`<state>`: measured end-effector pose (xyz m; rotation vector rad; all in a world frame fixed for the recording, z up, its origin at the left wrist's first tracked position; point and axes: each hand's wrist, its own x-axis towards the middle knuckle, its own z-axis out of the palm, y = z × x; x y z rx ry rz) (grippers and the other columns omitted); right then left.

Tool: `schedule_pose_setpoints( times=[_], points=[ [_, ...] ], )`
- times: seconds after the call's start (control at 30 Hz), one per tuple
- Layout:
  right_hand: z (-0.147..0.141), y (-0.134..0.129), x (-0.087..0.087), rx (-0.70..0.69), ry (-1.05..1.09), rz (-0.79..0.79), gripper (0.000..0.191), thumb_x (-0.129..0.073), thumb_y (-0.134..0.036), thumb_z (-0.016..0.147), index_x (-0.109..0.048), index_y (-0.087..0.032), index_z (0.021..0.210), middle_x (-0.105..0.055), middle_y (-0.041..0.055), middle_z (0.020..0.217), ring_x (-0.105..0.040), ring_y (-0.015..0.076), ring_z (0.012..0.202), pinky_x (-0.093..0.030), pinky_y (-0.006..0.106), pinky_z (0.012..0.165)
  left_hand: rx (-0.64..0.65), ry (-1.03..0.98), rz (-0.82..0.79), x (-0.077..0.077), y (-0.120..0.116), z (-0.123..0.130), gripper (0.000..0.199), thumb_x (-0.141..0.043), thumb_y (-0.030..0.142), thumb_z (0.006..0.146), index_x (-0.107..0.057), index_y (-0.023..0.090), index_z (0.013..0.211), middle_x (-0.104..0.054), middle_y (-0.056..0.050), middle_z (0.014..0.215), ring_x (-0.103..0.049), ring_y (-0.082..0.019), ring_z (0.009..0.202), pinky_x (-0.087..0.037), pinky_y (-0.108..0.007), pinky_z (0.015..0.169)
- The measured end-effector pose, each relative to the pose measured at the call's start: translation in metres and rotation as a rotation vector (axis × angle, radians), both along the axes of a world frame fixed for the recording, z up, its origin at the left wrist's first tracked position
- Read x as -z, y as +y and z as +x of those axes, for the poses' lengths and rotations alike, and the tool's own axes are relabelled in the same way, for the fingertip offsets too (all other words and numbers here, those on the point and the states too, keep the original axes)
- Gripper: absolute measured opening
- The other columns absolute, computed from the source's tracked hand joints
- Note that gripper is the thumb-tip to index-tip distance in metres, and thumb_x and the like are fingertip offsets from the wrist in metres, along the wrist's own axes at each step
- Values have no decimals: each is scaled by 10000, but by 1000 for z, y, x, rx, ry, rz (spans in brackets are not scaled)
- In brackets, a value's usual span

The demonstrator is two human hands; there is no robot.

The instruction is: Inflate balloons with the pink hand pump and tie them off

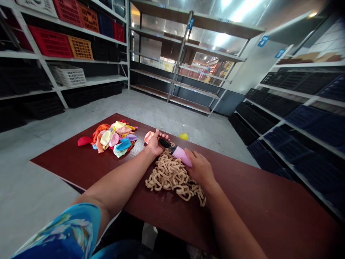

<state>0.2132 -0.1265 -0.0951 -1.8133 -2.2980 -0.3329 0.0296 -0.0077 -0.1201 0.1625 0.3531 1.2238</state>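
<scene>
A hand balloon pump (181, 155), with a pink barrel and a black front end, is held tilted above the table. My right hand (201, 167) is closed around the rear of its barrel. At the black end, my left hand (156, 144) is closed, palm up, with a limp peach balloon (149, 136) sticking out past the thumb. Whether the balloon's neck sits on the nozzle is hidden by the fingers. Under the pump lies a heap of beige, rope-like loops (169, 172). To the left is a pile of flat balloons (111, 138) in many colours.
The dark red table (256, 194) reaches to the right. Beyond its far edge shows a yellow round thing, probably an inflated balloon (183, 136). Shelves with crates (51, 41) stand left, a metal rack (172, 72) behind, and dark bins (280, 104) right.
</scene>
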Motion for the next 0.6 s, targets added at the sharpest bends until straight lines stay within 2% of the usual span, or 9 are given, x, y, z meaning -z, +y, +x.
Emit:
schedule_pose_setpoints(
  times=[0.1,0.27,0.37,0.5,0.6],
  points=[
    [-4,-1,-1,3,-12,12,508,-502,-346,817,-405,-226,1301,-558,79,1135,-500,221,958,-362,297,798,-6,-7,-17,1,0,3,304,-558,375,793,-448,169,599,-488,9,552,-547,-135,565,-485,-330,664],
    [-9,-3,-3,12,-26,32,485,-471,-355,838,-412,-231,1303,-567,81,1093,-493,225,902,-351,310,785,-29,28,-31,2,0,5,89,-560,191,784,-534,159,705,-548,-4,613,-544,-126,552,-485,-314,623],
    [-11,-4,-3,23,-24,33,481,-469,-339,839,-409,-241,1306,-563,84,1091,-485,230,907,-345,319,791,-41,42,-37,2,0,5,68,-567,130,763,-539,150,704,-573,-13,648,-545,-116,549,-483,-298,610],
    [-15,-5,-3,33,-10,25,483,-474,-325,837,-408,-238,1307,-557,95,1092,-483,233,912,-342,322,794,5,40,10,3,-2,5,81,-552,192,797,-545,154,726,-552,-10,623,-546,-121,557,-486,-312,624],
    [-16,-5,-3,38,-5,27,482,-476,-331,837,-404,-245,1307,-558,93,1093,-490,230,906,-344,317,781,31,62,33,-2,-4,6,222,-511,317,833,-504,162,674,-468,10,532,-508,-125,511,-477,-322,596]
  ],
)
